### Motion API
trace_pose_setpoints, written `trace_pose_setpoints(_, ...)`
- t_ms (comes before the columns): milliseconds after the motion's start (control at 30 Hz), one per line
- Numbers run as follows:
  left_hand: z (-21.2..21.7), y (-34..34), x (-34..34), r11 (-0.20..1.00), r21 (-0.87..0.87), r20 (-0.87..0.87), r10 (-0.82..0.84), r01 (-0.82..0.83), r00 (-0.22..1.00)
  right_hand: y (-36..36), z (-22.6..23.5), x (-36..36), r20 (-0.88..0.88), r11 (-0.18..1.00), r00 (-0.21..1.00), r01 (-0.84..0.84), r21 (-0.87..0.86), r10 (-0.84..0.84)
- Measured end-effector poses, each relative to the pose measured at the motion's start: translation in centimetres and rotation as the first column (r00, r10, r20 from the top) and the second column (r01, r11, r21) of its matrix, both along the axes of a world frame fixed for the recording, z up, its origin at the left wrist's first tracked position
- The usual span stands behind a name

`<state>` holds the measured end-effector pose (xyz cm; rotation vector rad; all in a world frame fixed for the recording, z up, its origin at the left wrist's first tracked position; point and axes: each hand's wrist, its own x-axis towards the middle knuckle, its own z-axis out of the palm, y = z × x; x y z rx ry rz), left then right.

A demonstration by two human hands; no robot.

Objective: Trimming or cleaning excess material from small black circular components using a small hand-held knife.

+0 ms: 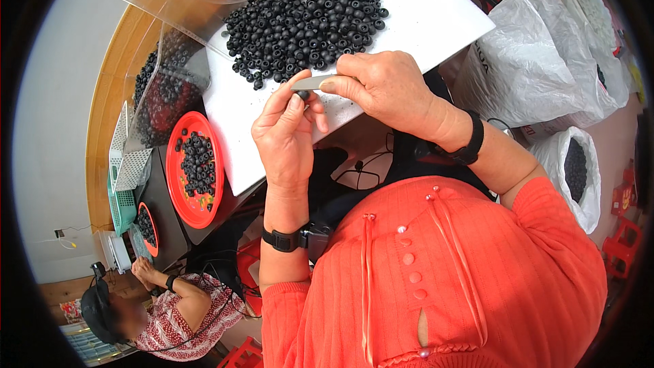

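Above the near edge of a white board (429,10), my left hand (285,143) pinches a small round black bead-like piece (303,95) in its fingertips. My right hand (395,88) grips a flat grey metal blade (312,83), thumb along it, its end touching or just above the piece. What the blade's tip does there is too small to tell. Just beyond both hands, a large heap of similar black pieces (306,17), many with a round hole, covers the far part of the board.
Left of the board are a red plate (193,218) of black pieces, clear plastic containers (146,82) and a green basket (122,208). A co-worker (184,313) sits lower left by a smaller red plate (156,242). White plastic sacks (524,48) stand right, near red stools (621,249).
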<state>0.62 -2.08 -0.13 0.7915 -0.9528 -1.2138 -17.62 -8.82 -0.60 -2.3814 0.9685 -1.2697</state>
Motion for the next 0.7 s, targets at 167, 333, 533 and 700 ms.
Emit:
trace_pose_setpoints(167,-0.02,-0.01,-0.04,1.0,0.017,-0.014,0.001,0.0,1.0,-0.09,-0.1,0.01,-0.003,1.0,1.0,-0.013,0.009,0.013)
trace_pose_setpoints(333,0.18,0.11,-0.6,1.0,0.011,-0.03,-0.001,0.001,1.0,-0.12,0.06,-0.05,-0.012,0.999,1.0,-0.015,0.042,0.016)
trace_pose_setpoints(533,0.11,0.08,-0.56,1.0,-0.011,-0.011,-0.007,0.007,1.0,-0.15,0.1,-0.04,-0.005,0.999,1.0,-0.018,0.029,0.018)
trace_pose_setpoints(700,-0.03,0.03,-0.5,1.0,0.001,-0.021,-0.007,0.008,1.0,-0.18,0.02,-0.11,-0.013,0.999,1.0,-0.028,0.024,0.029)
